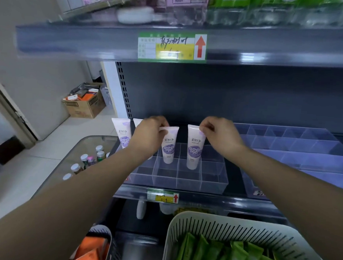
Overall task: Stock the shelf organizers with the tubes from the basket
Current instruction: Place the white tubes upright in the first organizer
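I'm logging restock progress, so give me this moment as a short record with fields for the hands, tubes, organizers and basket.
left hand: pinches the top edge of the left-held tube
right hand: pinches the top edge of the right-held tube
held tubes: upright, side by side in the clear organizer
other tubes: leftmost tube upright; half-hidden tube behind the left hand
other organizers: clear, to the right on the same shelf
basket: white, slotted, below the shelf, holding green items

tubes [193,149]: white, purple label | basket [241,220]: pale, slotted (green packets [229,256] inside)
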Tool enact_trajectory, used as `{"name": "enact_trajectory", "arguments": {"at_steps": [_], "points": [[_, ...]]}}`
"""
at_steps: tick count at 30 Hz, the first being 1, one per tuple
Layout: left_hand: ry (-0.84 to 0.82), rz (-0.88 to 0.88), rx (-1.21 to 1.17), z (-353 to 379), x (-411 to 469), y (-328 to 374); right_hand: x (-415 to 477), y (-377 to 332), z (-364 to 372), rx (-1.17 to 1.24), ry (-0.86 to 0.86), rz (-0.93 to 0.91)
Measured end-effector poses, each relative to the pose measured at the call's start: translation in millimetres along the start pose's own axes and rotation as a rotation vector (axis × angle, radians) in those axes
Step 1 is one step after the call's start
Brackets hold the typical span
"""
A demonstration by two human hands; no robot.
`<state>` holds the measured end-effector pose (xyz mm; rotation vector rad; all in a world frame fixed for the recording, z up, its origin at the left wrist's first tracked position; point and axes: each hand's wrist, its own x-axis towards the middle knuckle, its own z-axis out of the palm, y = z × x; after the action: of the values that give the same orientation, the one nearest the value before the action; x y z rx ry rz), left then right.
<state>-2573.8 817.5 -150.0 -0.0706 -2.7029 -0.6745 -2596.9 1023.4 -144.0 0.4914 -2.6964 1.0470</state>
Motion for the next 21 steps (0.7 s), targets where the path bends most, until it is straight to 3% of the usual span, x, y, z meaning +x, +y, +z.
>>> {"name": "enact_trajectory", "arguments": {"at_steps": [21], "points": [[0.060,0.059,0.052,-11,-8,13,-12,-4,3,0.024,0.018,0.031]]}}
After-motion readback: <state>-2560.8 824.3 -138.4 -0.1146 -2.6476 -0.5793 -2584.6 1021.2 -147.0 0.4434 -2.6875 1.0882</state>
